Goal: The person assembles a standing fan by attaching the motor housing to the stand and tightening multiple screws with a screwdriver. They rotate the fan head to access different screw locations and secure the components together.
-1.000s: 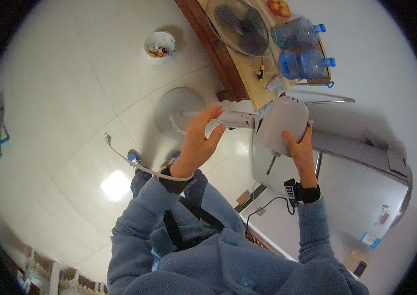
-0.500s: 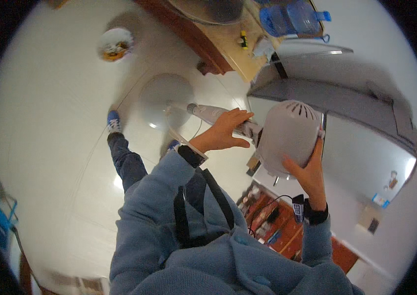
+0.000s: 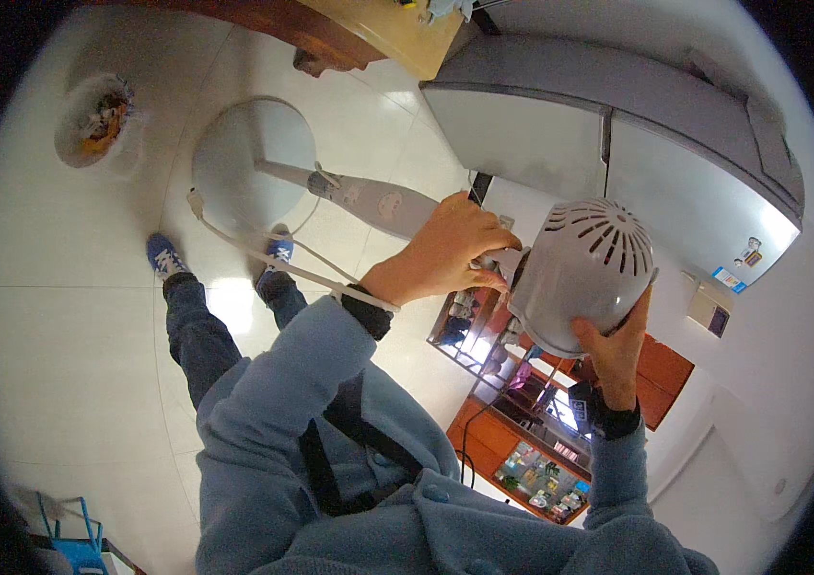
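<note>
The fan head (image 3: 584,278) is at the right, a pale round shell with slots. It is at the end of the pole (image 3: 369,199), which goes to the round base (image 3: 234,153) on the floor (image 3: 62,364) at the far left. The right hand (image 3: 618,350) grips the fan head, thumb on the near side, probably so it does not tip. The left hand (image 3: 441,254) bends around where the pole meets it, with 1 thumb apart from the fingers; I cannot tell if it squeezes. The cord (image 3: 268,259) lies over the left wristband (image 3: 367,316), maybe to stay out of the way. Compared with 0.5 seconds ago, more slots show, the left hand is closer to the fan head, and the blue bottle is out of view.
</note>
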### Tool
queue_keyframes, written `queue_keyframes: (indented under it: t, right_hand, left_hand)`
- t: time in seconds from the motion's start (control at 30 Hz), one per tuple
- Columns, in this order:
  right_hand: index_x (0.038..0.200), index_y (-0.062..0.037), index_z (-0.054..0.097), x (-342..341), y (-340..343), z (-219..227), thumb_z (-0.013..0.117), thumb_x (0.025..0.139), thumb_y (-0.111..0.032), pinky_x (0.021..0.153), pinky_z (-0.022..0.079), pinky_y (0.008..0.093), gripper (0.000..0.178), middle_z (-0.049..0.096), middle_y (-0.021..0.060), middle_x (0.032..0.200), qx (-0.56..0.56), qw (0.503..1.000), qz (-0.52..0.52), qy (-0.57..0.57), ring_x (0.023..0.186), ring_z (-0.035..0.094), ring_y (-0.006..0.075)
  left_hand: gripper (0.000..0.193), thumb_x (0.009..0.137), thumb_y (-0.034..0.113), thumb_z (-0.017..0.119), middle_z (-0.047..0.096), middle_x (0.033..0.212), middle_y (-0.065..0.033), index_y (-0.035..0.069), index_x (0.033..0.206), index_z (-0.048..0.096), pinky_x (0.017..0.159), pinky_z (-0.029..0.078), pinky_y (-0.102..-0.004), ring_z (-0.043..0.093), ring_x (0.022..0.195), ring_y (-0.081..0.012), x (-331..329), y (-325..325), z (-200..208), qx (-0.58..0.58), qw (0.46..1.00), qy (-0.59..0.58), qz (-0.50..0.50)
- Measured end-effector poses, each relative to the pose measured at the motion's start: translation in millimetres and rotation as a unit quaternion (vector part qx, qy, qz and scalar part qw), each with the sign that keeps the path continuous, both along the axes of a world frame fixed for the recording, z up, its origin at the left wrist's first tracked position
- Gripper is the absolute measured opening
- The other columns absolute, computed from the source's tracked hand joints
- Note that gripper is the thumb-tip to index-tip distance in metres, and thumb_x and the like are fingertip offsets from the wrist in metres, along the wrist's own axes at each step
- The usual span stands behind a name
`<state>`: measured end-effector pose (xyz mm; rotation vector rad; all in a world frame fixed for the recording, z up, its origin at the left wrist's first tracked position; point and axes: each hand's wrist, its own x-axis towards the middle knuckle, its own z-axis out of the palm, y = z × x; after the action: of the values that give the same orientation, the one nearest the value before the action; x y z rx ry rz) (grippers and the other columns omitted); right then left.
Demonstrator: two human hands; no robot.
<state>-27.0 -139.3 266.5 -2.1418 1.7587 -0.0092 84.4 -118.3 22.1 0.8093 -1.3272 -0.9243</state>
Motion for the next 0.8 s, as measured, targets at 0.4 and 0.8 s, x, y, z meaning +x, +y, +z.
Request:
queue_keyframes:
  t: [0.4,0.8]
  right_hand:
    - [0.138,-0.0007,0.026,-57.2,-24.2,27.8,0.079,0.048,-0.07,0.097,0.04,0.0424,0.125,0.041,0.0148,0.132,-0.074,0.99,0.064,0.098,0.12,0.045,0.0281]
    - [0.14,-0.0008,0.022,-30.4,0.7,38.4,0.075,0.044,-0.074,0.1,0.039,0.0452,0.131,0.038,0.0143,0.137,-0.016,0.984,-0.064,0.168,0.125,0.04,0.0299]
  left_hand:
    - [0.05,0.058,0.035,0.082,0.058,0.083,-0.0026,0.017,0.1,0.062,0.08,0.041,-0.0373,0.057,0.087,-0.0225,-15.9,-5.6,-6.3,-0.052,0.986,0.022,0.154]
    - [0.05,0.062,0.043,0.077,0.058,0.081,-0.0022,0.014,0.098,0.059,0.069,0.047,-0.0348,0.058,0.079,-0.0195,-16.7,-7.5,-10.3,-0.089,0.988,0.058,0.115]
